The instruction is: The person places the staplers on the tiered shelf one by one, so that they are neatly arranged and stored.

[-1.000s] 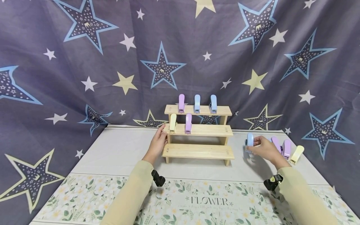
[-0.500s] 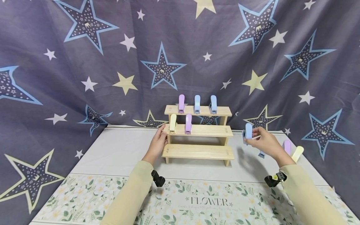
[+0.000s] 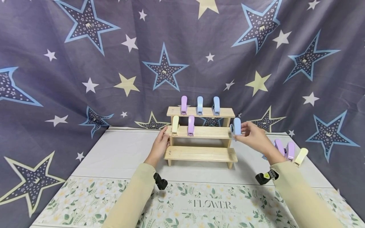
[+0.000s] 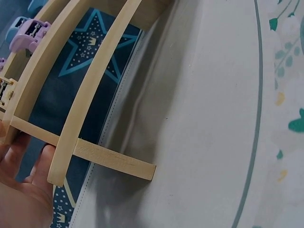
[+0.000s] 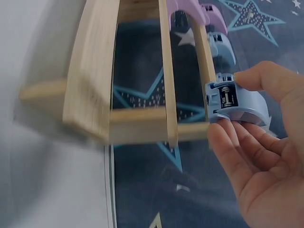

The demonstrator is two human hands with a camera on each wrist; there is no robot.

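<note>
My right hand [image 3: 254, 138] pinches a light blue stapler [image 3: 235, 127] between thumb and fingers. In the head view it overlaps the right end of the middle step of a three-step wooden display rack [image 3: 199, 153]; the right wrist view shows its metal spring [image 5: 227, 96]. My left hand [image 3: 160, 144] grips the rack's left end at the middle step, its fingers partly hidden behind the wood. On that step stand a cream stapler [image 3: 175, 125] and a purple stapler [image 3: 191, 126]. The top step bears another purple stapler [image 3: 183, 105] and two blue staplers [image 3: 200, 105].
At the right of the table, behind my right forearm, are two purple staplers [image 3: 290, 150], a cream stapler [image 3: 301, 157] and a partly hidden blue one. A flowered mat strip [image 3: 211, 218] runs along the front. A star-patterned curtain [image 3: 128, 104] hangs behind the rack.
My right hand has lifted the blue stapler from the table's right side and carried it left and up to the middle step's right end. The left hand has stayed on the rack.
</note>
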